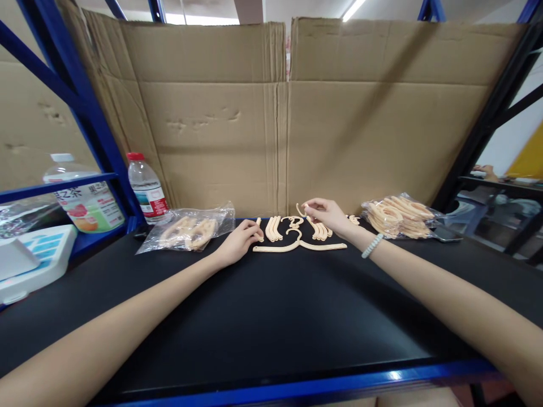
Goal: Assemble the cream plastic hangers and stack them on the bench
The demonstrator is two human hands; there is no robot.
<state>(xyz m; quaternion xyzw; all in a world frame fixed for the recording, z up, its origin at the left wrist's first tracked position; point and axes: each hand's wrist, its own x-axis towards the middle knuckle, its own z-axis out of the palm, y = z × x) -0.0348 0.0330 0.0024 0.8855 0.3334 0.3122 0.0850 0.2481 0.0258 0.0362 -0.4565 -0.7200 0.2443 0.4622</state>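
Observation:
In the head view, my left hand [238, 243] is closed at the left end of a row of beige plastic pieces, its fingertips on a curved hanger arm [259, 221]. My right hand [326, 213] is raised over the row and pinches a small curved hanger hook [299, 210]. Between the hands lies a hanger [278, 249] with two spread arms and a hook, flat on the black table. Behind it are loose hooks [292, 220]. Several hanger arms [274, 229] lie side by side to the left, and more arms [320, 230] lie partly beneath my right hand.
A clear bag of beige pieces [186, 232] lies at left, and a fuller bag [396, 215] at right beside a phone-like flat object [446, 233]. A red-capped bottle [146, 189] stands back left. Cardboard [212, 124] walls the far edge of the black table [271, 316].

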